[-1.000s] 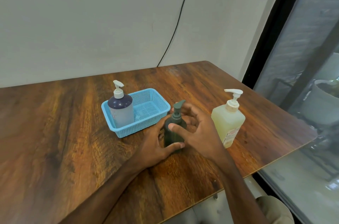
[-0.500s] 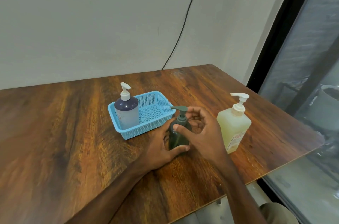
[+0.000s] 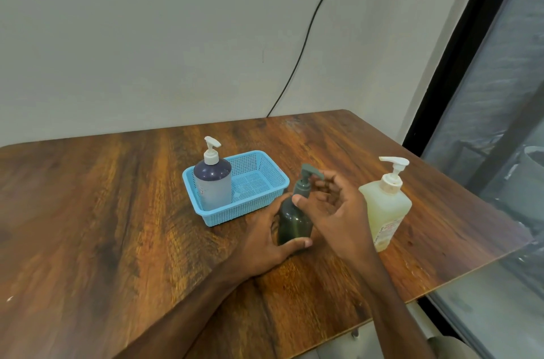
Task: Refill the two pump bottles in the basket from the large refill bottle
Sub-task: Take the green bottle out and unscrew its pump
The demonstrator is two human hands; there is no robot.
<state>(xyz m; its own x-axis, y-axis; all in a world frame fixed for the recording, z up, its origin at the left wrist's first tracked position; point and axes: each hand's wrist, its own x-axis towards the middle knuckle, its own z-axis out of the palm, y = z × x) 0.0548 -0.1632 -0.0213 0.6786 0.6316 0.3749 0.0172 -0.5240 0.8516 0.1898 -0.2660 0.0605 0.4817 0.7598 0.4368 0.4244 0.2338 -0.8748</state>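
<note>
A small dark green pump bottle (image 3: 294,222) stands upright on the wooden table (image 3: 88,226), just right of the blue basket (image 3: 259,182). My left hand (image 3: 265,244) grips its body low down, thumb across the front. My right hand (image 3: 332,211) curls round its green pump collar, thumb on the neck. A clear bottle with a dark top and white pump (image 3: 212,182) stands in the basket's left end. The large pale yellow refill bottle (image 3: 385,208) with a white pump stands to the right of my right hand.
The table's right edge (image 3: 471,270) runs close to the refill bottle, with a dark-framed window (image 3: 471,64) beyond. A black cable (image 3: 306,35) hangs down the wall behind the table. Bare wood lies to the left of the basket.
The green pump head has turned, its spout going from pointing left to pointing right, with my right hand's fingers shifting round the collar. My left hand keeps its hold.
</note>
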